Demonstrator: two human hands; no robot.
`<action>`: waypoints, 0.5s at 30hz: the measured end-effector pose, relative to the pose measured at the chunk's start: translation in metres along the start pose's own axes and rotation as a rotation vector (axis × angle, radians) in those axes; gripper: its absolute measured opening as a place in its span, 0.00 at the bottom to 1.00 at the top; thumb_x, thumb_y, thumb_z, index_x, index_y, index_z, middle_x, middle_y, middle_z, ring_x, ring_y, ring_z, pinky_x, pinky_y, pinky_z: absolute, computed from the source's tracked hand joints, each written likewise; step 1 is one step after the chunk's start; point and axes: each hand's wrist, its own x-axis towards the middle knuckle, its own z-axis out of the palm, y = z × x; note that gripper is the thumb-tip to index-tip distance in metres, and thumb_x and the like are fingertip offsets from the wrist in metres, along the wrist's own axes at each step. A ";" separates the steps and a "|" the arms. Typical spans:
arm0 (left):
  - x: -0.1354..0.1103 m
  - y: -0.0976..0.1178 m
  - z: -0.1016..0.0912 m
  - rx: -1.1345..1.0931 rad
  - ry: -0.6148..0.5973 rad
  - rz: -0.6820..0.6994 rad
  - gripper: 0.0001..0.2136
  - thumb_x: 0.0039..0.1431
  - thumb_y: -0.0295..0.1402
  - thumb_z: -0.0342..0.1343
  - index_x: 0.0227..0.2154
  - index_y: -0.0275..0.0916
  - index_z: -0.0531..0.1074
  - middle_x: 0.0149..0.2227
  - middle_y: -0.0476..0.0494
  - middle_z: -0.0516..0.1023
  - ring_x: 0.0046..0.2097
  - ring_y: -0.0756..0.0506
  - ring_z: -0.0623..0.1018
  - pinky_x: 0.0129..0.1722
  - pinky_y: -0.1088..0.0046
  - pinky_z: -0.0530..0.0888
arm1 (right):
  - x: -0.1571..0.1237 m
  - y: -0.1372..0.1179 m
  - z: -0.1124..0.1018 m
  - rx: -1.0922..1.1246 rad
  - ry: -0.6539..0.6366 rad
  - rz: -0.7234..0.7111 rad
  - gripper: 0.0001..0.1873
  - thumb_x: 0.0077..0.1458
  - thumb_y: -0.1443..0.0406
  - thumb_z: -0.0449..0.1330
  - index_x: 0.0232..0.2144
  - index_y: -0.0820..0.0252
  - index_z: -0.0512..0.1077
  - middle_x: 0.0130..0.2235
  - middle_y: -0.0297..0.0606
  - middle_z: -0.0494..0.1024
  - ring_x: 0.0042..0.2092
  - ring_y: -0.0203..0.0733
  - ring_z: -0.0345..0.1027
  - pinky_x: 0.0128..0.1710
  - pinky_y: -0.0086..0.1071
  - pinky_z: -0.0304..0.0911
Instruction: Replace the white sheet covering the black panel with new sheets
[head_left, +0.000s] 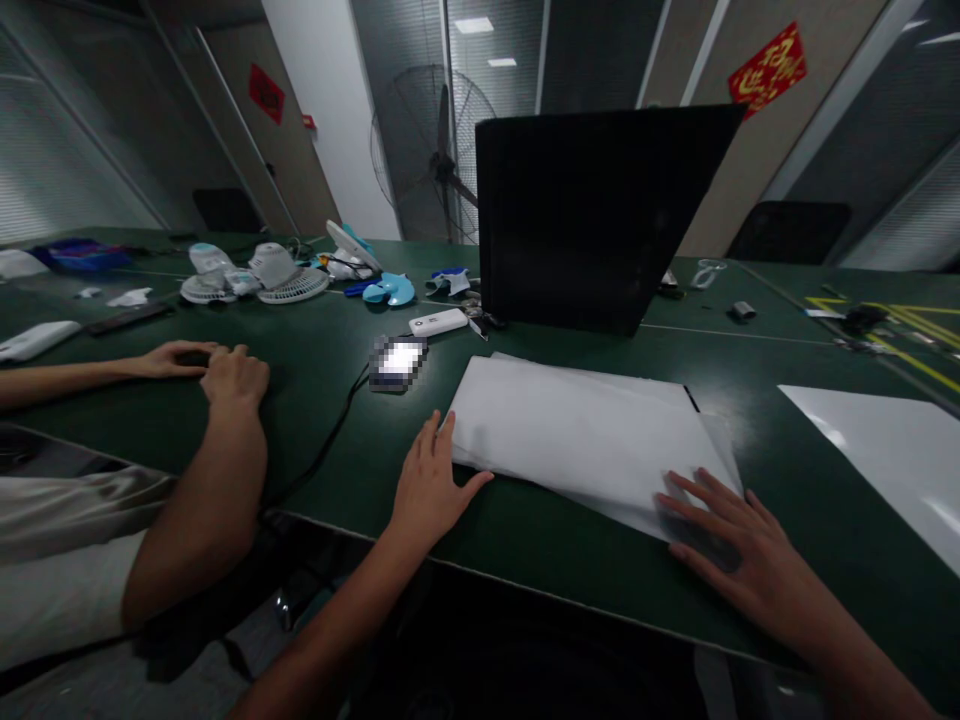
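White sheets of paper lie in a loose stack on the green table, their edges not quite lined up. At the stack's left edge is my left hand, its thumb stretched out and its fingers against the paper's side. My right hand is spread over the lower right corner, the fingers apart and slightly blurred; whether they press on the paper or hover just above it I cannot tell. Neither hand grips anything.
Behind the paper stands a large black panel. A phone with a cord and a white power bank lie left of it. A co-worker's arms rest at the left. Another white sheet lies right; fan parts lie farther back.
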 end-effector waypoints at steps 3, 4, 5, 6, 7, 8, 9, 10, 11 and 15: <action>0.000 -0.003 0.002 0.031 -0.004 0.010 0.43 0.59 0.55 0.62 0.71 0.38 0.56 0.73 0.27 0.57 0.72 0.26 0.62 0.68 0.43 0.65 | -0.004 0.005 -0.006 0.046 -0.016 -0.036 0.25 0.66 0.47 0.56 0.63 0.34 0.71 0.70 0.31 0.66 0.71 0.61 0.56 0.64 0.75 0.54; 0.000 -0.004 0.003 0.033 -0.007 0.018 0.42 0.59 0.56 0.61 0.70 0.39 0.59 0.73 0.28 0.59 0.72 0.26 0.62 0.68 0.43 0.65 | -0.005 0.006 -0.008 0.060 -0.015 -0.043 0.24 0.67 0.48 0.56 0.63 0.34 0.72 0.69 0.31 0.67 0.71 0.61 0.57 0.65 0.74 0.54; 0.000 -0.005 0.004 0.033 -0.013 0.030 0.39 0.60 0.56 0.61 0.68 0.40 0.62 0.72 0.29 0.62 0.71 0.27 0.63 0.67 0.43 0.66 | -0.006 0.007 -0.011 0.072 -0.013 -0.046 0.23 0.67 0.49 0.55 0.61 0.35 0.73 0.69 0.32 0.68 0.70 0.60 0.58 0.65 0.74 0.55; 0.000 -0.005 0.004 0.034 -0.021 0.047 0.36 0.60 0.55 0.60 0.66 0.41 0.66 0.71 0.31 0.64 0.71 0.28 0.64 0.67 0.44 0.66 | -0.007 0.008 -0.013 0.083 -0.011 -0.046 0.22 0.67 0.49 0.55 0.60 0.36 0.74 0.68 0.32 0.69 0.70 0.59 0.59 0.65 0.73 0.55; 0.000 -0.006 0.004 0.037 -0.029 0.063 0.32 0.61 0.55 0.60 0.63 0.42 0.70 0.70 0.32 0.67 0.70 0.29 0.65 0.67 0.44 0.66 | -0.007 0.009 -0.014 0.091 -0.006 -0.044 0.21 0.68 0.50 0.55 0.59 0.37 0.75 0.67 0.32 0.70 0.70 0.59 0.60 0.65 0.72 0.56; 0.000 -0.006 0.004 0.043 -0.037 0.076 0.30 0.61 0.54 0.60 0.60 0.42 0.73 0.69 0.33 0.68 0.70 0.29 0.66 0.67 0.45 0.67 | -0.008 0.010 -0.015 0.097 0.002 -0.039 0.21 0.68 0.50 0.55 0.58 0.38 0.76 0.67 0.33 0.71 0.69 0.58 0.61 0.65 0.72 0.56; 0.000 -0.005 0.003 0.050 -0.045 0.086 0.28 0.62 0.54 0.60 0.59 0.42 0.75 0.68 0.33 0.69 0.70 0.30 0.67 0.67 0.45 0.67 | -0.008 0.011 -0.015 0.101 0.016 -0.032 0.20 0.69 0.50 0.54 0.57 0.39 0.77 0.66 0.33 0.72 0.68 0.57 0.62 0.65 0.71 0.56; 0.000 -0.005 0.002 0.056 -0.052 0.088 0.27 0.62 0.54 0.60 0.58 0.42 0.76 0.68 0.33 0.69 0.69 0.30 0.67 0.67 0.45 0.67 | -0.007 0.013 -0.014 0.106 0.038 -0.024 0.20 0.69 0.50 0.54 0.56 0.40 0.78 0.65 0.34 0.73 0.67 0.56 0.64 0.66 0.69 0.57; 0.001 -0.004 0.001 0.061 -0.057 0.085 0.28 0.62 0.54 0.60 0.58 0.41 0.76 0.69 0.32 0.69 0.69 0.29 0.68 0.67 0.45 0.67 | -0.007 0.014 -0.012 0.111 0.062 -0.014 0.20 0.69 0.50 0.53 0.55 0.41 0.79 0.63 0.34 0.75 0.66 0.55 0.66 0.66 0.67 0.59; 0.001 -0.002 -0.002 0.086 -0.084 0.064 0.30 0.62 0.54 0.60 0.59 0.37 0.76 0.69 0.30 0.67 0.69 0.29 0.67 0.67 0.46 0.67 | -0.008 0.022 -0.002 0.112 0.158 0.030 0.20 0.69 0.50 0.54 0.52 0.43 0.81 0.60 0.34 0.78 0.61 0.51 0.73 0.65 0.56 0.66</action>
